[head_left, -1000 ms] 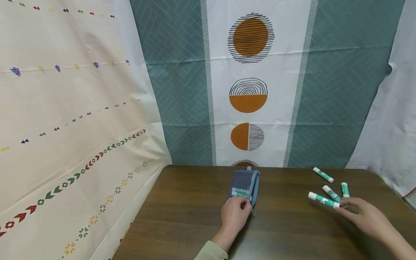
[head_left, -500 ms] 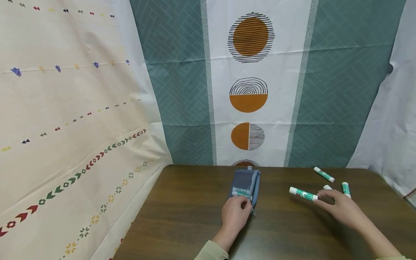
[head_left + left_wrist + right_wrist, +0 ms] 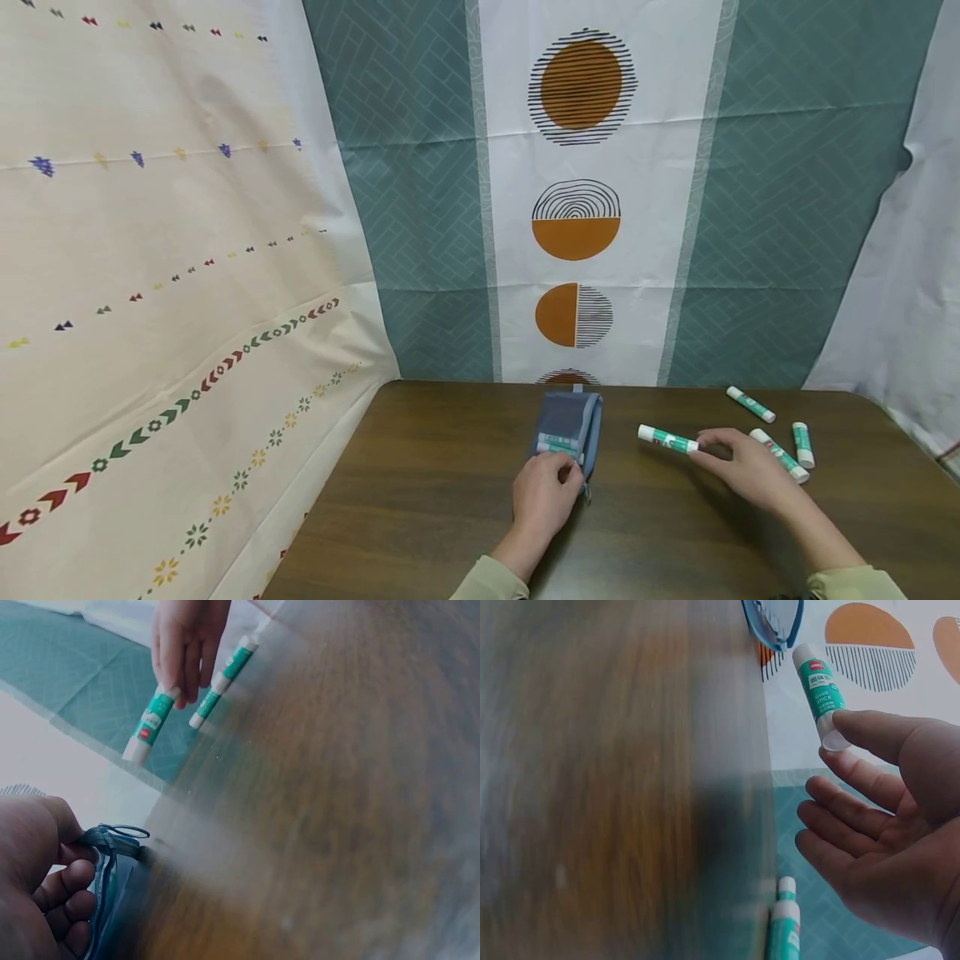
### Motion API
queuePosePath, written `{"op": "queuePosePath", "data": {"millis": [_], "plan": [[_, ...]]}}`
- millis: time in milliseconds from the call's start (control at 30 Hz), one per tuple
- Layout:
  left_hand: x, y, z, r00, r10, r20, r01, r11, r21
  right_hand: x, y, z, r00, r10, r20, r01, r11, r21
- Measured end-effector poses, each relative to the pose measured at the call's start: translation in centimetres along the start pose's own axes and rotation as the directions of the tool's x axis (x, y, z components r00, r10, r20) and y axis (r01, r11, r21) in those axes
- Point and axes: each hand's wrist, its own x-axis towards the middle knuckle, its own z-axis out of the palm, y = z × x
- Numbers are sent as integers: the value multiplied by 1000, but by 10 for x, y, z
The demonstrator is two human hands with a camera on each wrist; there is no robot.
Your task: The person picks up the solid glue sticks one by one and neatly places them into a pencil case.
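Patterned cloth point(image 3: 420, 250) is hung behind a brown wood-grain desk point(image 3: 420, 500). The near edge of a grey-blue pouch point(image 3: 558, 414) is pinched by the left hand point(image 3: 543, 492), its lower fingers curled. Above the desk, 1 glue stick point(image 3: 667, 439) is pinched at its end by the right hand point(image 3: 738, 467), the other fingers loosely bent, right of the pouch. "GLUE STICK" can be read on its green label point(image 3: 823, 691). 3 more sticks point(image 3: 802, 444) are seen farther right.

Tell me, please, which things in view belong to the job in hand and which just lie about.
For the job:
glue stick pinched by the right hand
pouch held by the left hand
probably the three loose glue sticks

Seemingly just around:
cream patterned cloth
green-and-white cloth behind
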Motion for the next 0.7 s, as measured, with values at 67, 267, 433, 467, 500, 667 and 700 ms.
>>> {"op": "queuePosePath", "data": {"millis": [67, 267, 433, 467, 500, 667, 700], "plan": [[0, 0, 1, 1000, -2, -1, 2, 1000, 2, 2, -1, 3, 1000, 8, 4, -8, 1000, 7], [0, -1, 2, 1000, -7, -4, 7, 1000, 2, 7, -6, 9, 999, 46, 28, -47, 999, 24], [0, -1, 2, 1000, -9, -4, 9, 1000, 4, 14, -8, 17, 997, 71, 42, -72, 997, 18], [0, -1, 2, 1000, -10, -4, 10, 1000, 3, 15, -8, 19, 996, 72, 43, -73, 997, 19], [0, -1, 2, 1000, -11, -4, 11, 1000, 2, 16, -9, 21, 996, 72, 44, -73, 997, 22], [0, 0, 1, 1000, -19, 0, 19, 1000, -10, 21, -14, 28, 997, 62, 45, -63, 997, 38], [0, 1, 1, 1000, -20, 1, 20, 1000, -10, 22, -15, 29, 997, 64, 46, -65, 997, 41]]}}
